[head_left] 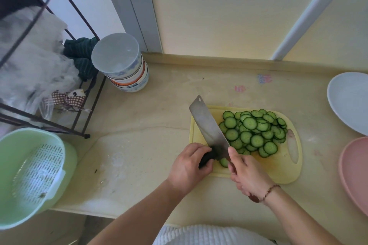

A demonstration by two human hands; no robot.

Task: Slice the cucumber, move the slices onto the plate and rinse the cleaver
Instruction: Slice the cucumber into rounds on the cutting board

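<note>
Left hand (189, 162) grips the black handle of the cleaver (209, 127); right hand (247, 173) has its thumb on the blade, fingers loosely curled, holding nothing. Cucumber slices (254, 133) heaped on the yellow cutting board (284, 171), right of the blade; white plate (346, 101) far right.

Both forearms are bare, no sleeves showing anywhere in view. The right wrist has a thin beaded bracelet (271, 191) in reddish-brown, with what looks like a bigger dark red bead or charm hanging on the underside. Down at the bottom edge there's a white ribbed garment (211, 234), kind of a textured knit. No rings visible on either of the hands.
</note>
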